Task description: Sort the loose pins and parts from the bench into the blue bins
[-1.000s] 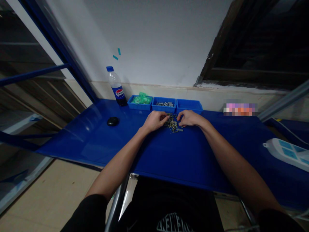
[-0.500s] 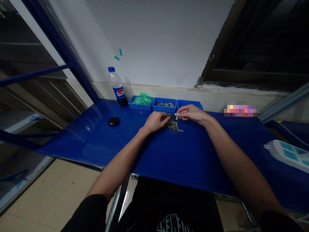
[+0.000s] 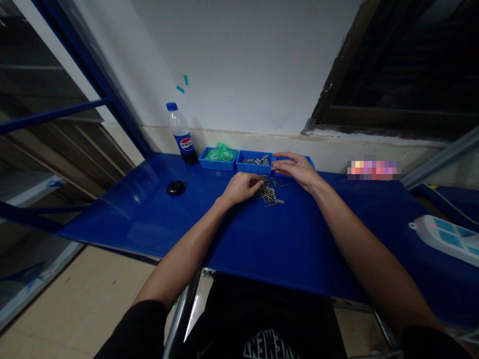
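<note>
A pile of small metal pins lies on the blue table. My left hand rests curled at the pile's left edge, fingertips pinched among the pins. My right hand reaches over the rim between the middle blue tray, which holds grey metal pieces, and the right blue tray. Its fingers are pinched together; what they hold is too small to name.
A left blue tray holds green bags. A cola bottle stands by the wall, and a black round object lies on the table's left. A white power strip sits at the right. A blue frame post rises on the left.
My right hand lifted off the pin pile and moved away from me to the trays. My left hand stayed at the pile.
</note>
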Action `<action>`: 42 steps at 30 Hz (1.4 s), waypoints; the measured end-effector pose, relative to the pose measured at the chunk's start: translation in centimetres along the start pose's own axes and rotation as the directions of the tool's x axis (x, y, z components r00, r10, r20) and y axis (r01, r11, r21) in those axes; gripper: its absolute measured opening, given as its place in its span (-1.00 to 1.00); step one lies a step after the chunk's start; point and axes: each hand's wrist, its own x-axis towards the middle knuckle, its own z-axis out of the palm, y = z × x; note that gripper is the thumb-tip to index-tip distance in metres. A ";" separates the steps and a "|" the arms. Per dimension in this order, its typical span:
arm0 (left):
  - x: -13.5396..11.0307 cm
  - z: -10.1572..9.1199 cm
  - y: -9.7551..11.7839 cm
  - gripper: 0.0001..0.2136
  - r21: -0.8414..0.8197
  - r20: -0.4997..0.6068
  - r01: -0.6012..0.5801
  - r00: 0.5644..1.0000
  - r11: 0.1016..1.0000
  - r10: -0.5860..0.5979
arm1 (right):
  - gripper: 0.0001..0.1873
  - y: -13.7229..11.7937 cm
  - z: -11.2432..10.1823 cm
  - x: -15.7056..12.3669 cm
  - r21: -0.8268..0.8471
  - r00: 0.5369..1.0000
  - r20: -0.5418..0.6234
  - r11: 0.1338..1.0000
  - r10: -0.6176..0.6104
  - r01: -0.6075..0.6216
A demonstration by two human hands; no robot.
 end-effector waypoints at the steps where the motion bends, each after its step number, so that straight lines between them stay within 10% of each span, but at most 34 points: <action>1: 0.0 0.0 0.0 -0.73 0.003 0.006 -0.001 1.000 1.000 0.001 | -0.62 0.0 -0.2 0.0 -0.065 0.999 0.046 0.998 0.030 -0.027; 6: -0.1 0.1 -0.1 -0.75 0.012 0.023 0.015 1.000 1.000 -0.015 | -0.76 0.8 -0.9 -0.2 -0.417 0.910 0.301 0.898 0.284 -0.143; 17: -0.1 0.0 0.1 -0.74 0.029 0.037 0.033 0.999 0.999 -0.034 | -0.71 1.3 1.6 -0.6 -0.689 0.933 0.177 0.716 0.312 -0.109; 26: 0.0 0.0 0.2 -0.75 0.034 0.046 0.027 0.999 0.999 -0.029 | -0.93 0.8 -1.4 0.4 -0.423 0.926 0.273 0.897 0.261 -0.128; 35: 0.0 0.1 0.0 -0.74 0.040 0.050 0.017 0.999 0.999 -0.019 | -0.71 -1.2 -1.6 -0.8 -0.143 0.911 0.336 0.969 0.238 -0.200; 42: -0.1 0.2 0.1 -0.75 0.037 0.054 0.014 0.998 0.999 -0.016 | -0.58 -0.7 0.2 -0.5 0.086 0.990 0.140 0.996 0.018 -0.030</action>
